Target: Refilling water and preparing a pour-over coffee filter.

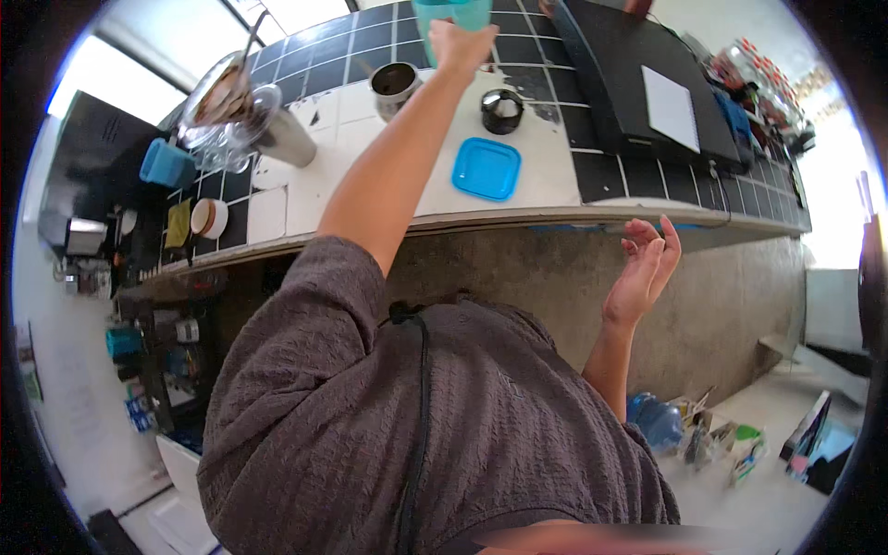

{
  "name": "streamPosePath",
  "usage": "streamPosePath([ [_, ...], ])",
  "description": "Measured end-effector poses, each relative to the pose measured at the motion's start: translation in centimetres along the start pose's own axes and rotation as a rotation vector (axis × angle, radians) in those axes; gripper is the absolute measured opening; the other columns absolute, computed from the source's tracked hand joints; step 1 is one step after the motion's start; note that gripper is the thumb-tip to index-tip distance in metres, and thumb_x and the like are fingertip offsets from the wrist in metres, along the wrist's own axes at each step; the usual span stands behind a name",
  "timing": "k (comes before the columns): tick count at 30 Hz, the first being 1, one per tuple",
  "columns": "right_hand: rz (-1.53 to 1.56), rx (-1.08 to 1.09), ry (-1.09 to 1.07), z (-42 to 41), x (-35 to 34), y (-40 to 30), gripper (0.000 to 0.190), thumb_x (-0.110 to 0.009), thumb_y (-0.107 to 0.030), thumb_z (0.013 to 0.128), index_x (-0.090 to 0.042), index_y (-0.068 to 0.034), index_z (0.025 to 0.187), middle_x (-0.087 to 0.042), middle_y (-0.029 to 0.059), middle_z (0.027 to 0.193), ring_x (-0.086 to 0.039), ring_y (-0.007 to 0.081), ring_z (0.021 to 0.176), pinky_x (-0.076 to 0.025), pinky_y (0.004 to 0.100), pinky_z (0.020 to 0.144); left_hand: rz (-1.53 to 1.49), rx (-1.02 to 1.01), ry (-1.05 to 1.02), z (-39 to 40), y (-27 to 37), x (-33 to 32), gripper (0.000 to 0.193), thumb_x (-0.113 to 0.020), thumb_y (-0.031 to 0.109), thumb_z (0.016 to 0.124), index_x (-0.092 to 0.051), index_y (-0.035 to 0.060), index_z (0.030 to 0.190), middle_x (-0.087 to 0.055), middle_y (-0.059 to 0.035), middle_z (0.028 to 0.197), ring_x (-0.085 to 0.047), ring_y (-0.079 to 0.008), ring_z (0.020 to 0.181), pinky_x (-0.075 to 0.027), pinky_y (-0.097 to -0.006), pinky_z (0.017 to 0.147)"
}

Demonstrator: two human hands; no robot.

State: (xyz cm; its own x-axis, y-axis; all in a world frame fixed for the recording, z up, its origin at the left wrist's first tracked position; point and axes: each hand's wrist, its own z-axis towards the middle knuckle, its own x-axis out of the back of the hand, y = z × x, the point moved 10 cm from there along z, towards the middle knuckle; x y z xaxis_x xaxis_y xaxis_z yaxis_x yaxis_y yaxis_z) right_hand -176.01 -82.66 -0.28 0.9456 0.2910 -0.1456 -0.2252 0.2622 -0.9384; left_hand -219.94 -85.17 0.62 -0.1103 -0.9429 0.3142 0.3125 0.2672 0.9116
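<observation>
My left hand (459,50) reaches across the counter and grips the lower side of a teal plastic container (454,12), which the top of the picture cuts off. Just left of that forearm stands an open jar (395,82) with something dark inside. On the other side is a small round black object with a shiny top (501,111). Nearer to me a square blue plastic lid (487,168) lies flat on the white part of the counter. My right hand (639,269) hangs in front of the counter edge, fingers apart and holding nothing.
Left stand a tall pale cup (288,137), clear plastic packaging (225,104), a blue tub (168,164) and a round white-rimmed jar (209,218). At right a large black box (645,83) carries a spiral notebook (670,107). Several items, including a blue water jug (655,422), lie on the floor.
</observation>
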Motion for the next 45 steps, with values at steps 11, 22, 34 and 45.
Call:
streamPosePath([
  [11, 0.266, -0.025, -0.459, -0.4, -16.9, -2.5, 0.024, -0.049, -0.011, 0.093, -0.051, 0.001, 0.113, -0.054, 0.0032, 0.084, -0.048, 0.0079, 0.076, -0.040, 0.0216, 0.068, -0.507, -0.242, -0.291, -13.2, 6.3, 23.9, 0.009, -0.056, 0.006, 0.089, -0.059, -0.0024, 0.089, -0.060, -0.0055, 0.074, -0.056, -0.0103, 0.069, -0.044, -0.0225, 0.066],
  [22, 0.555, -0.209, -0.968, -2.2, -42.2, -10.4, 0.033, -0.048, -0.027, 0.095, -0.052, -0.001, 0.115, -0.052, 0.0031, 0.074, -0.051, 0.0101, 0.061, -0.042, 0.0211, 0.057, -0.648, -0.044, 0.012, -7.4, -3.6, 39.0, 0.012, -0.059, 0.009, 0.089, -0.057, 0.0003, 0.096, -0.057, -0.0008, 0.077, -0.051, -0.0062, 0.068, -0.042, -0.0209, 0.063],
  [34, 0.125, 0.482, -0.516, -5.4, -46.1, -17.1, 0.031, -0.036, -0.030, 0.100, -0.050, -0.007, 0.085, -0.045, -0.0014, 0.063, -0.043, 0.0060, 0.055, -0.037, 0.0194, 0.051, -0.626, -0.077, -0.402, -2.4, -5.1, 39.7, 0.025, -0.053, 0.012, 0.091, -0.048, -0.0026, 0.111, -0.054, -0.0043, 0.078, -0.049, -0.0096, 0.074, -0.040, -0.0233, 0.070],
  [45, 0.047, 0.435, -0.503, -5.0, -46.2, -16.2, 0.031, -0.037, -0.028, 0.100, -0.051, -0.005, 0.085, -0.047, -0.0005, 0.064, -0.044, 0.0068, 0.056, -0.038, 0.0196, 0.051, -0.549, -0.094, -0.451, 0.9, -4.4, 37.2, 0.025, -0.060, 0.021, 0.090, -0.057, 0.0015, 0.104, -0.057, -0.0003, 0.082, -0.048, -0.0042, 0.068, -0.037, -0.0182, 0.063],
])
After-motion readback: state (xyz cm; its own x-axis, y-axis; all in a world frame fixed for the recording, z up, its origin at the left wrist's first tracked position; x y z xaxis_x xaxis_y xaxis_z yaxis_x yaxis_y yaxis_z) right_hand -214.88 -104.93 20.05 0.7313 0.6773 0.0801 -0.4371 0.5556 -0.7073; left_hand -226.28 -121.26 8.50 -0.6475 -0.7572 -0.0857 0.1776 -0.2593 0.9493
